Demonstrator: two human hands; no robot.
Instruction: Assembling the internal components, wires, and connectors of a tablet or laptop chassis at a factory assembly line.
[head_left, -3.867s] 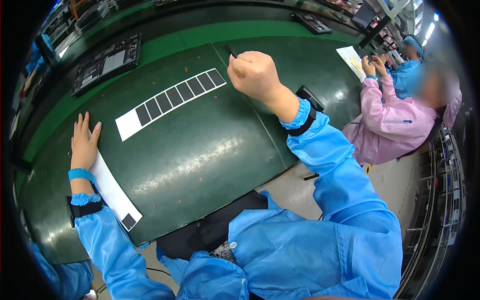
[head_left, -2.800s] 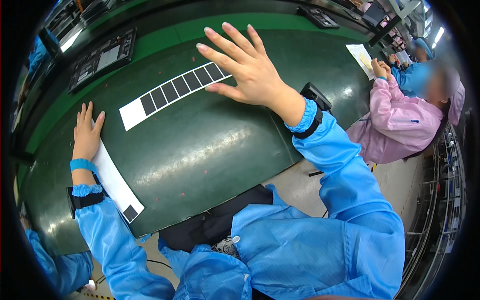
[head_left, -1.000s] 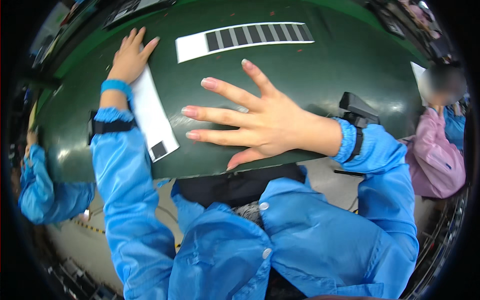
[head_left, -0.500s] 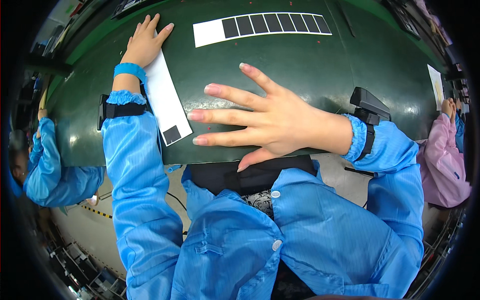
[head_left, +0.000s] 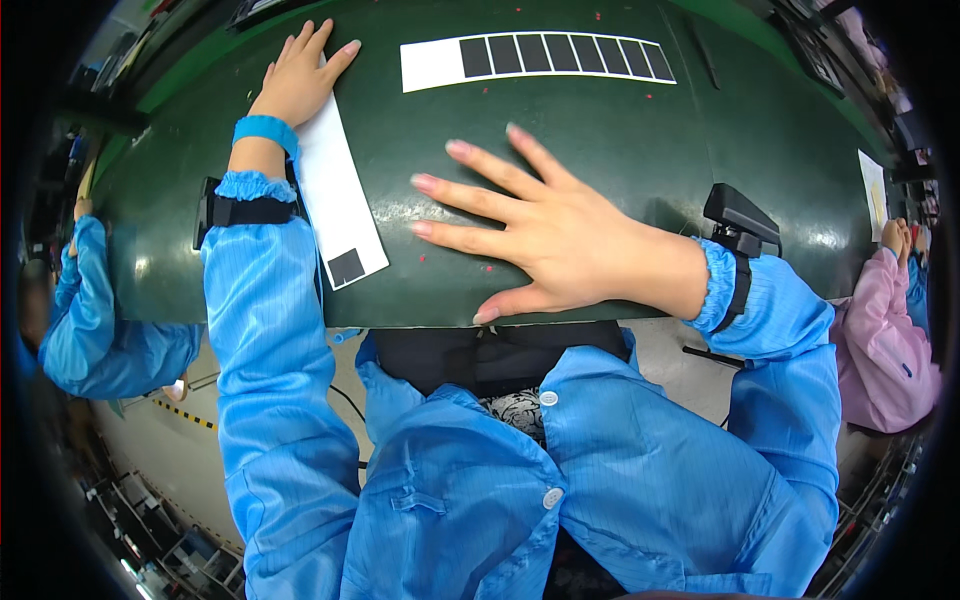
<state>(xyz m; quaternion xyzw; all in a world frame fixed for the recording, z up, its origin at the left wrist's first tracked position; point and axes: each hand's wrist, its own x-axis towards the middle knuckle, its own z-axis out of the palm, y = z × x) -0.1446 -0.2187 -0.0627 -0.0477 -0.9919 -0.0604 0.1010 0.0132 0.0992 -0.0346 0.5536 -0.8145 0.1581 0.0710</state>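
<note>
My left hand [head_left: 298, 78] lies outstretched over the far end of a long white strip [head_left: 340, 185], hiding that end. The strip slants toward me and carries one black square [head_left: 346, 266] at its near end. Above the dark green tabletop, my right hand [head_left: 565, 230] is spread with the palm down, to the right of this strip and with nothing in it. Whether it touches the surface I cannot tell. Farther back lies a second white strip [head_left: 430, 65], with a row of several black squares along it and a bare white left end.
Small red specks dot the green table [head_left: 640, 150]. A thin dark stick [head_left: 705, 55] lies at the far right. At the right edge sit a paper sheet [head_left: 872, 190] and a person in a pink sleeve [head_left: 885, 330]; a person in a blue sleeve [head_left: 85, 280] is at left.
My right hand has shifted a little to the right, its fingers swinging away from the slanted strip. The view has moved slightly. My left hand stays on its strip.
</note>
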